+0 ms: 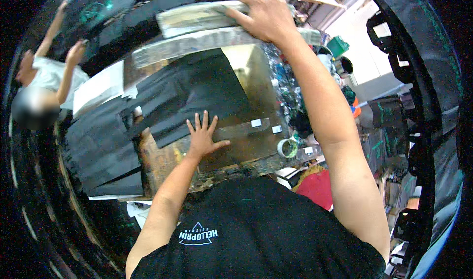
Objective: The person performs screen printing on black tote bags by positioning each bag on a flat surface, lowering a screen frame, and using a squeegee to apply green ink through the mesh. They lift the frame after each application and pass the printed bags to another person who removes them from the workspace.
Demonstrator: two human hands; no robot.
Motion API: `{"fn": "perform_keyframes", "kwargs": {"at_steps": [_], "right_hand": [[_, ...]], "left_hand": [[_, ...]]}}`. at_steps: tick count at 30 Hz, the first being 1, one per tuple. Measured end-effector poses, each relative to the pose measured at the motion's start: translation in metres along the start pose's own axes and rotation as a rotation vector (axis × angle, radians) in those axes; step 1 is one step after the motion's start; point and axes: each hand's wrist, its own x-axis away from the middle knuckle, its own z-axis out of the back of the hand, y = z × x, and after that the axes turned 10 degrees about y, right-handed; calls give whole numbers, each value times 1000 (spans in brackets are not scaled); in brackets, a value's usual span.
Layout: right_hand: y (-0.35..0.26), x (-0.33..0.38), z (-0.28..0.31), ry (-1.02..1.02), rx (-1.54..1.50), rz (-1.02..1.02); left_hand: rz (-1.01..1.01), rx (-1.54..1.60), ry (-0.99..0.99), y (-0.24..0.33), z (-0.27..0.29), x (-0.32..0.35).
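My left hand (203, 135) lies flat with fingers spread on a black piece of fabric (194, 94) laid over a worn, paint-stained wooden board (246, 146). My right hand (266, 17) reaches far forward and grips the edge of a pale, paint-smeared screen frame (197, 20) raised at the far end of the board. A second pale frame bar (197, 42) sits just below it.
More black fabric pieces (98, 151) are stacked to the left of the board. A roll of tape (287, 147) sits at the board's right edge, with cluttered paint containers (340, 47) beyond. Another person (44, 77) stands at far left with arms raised.
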Motion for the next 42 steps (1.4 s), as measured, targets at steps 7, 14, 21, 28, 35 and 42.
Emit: {"fn": "perform_keyframes", "kwargs": {"at_steps": [7, 14, 21, 28, 35, 42], "right_hand": [[11, -39, 9, -113, -239, -93], [17, -44, 6, -82, -251, -91], [-4, -35, 23, -122, -207, -166], [-12, 23, -6, 5, -9, 22], [-65, 196, -15, -554, -50, -15], [-57, 230, -47, -684, -199, -127]], "left_hand": [[-135, 29, -82, 47, -12, -64], [-115, 89, -40, 88, -20, -47], [-161, 118, 38, 83, -15, -27], [337, 1634, 399, 30, 135, -47], [907, 2191, 280, 18, 142, 41], [1115, 2052, 187, 3, 60, 71]]}}
